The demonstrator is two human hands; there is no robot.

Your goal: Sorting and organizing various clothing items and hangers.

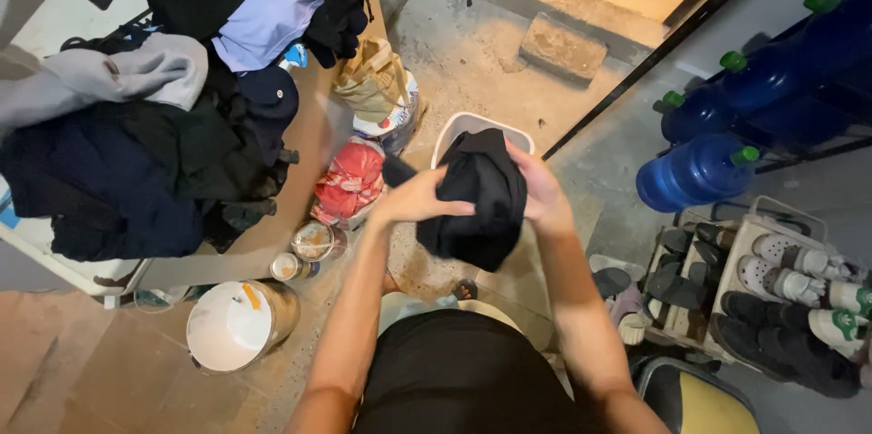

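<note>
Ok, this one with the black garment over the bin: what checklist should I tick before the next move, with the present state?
1. Left hand grips the black garment: ok.
2. Right hand grips it too: ok.
3. Garment is off the floor: ok.
4. Garment is above the white bin: ok.
5. Bin has room inside: cannot tell, the garment hides it.
6. Floor beside the bin is free: not ok, a red bag and tins sit close.

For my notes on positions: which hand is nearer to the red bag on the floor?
Left. The left hand grips the black cloth just right of the red bag; the right hand holds the cloth's far side.
</note>
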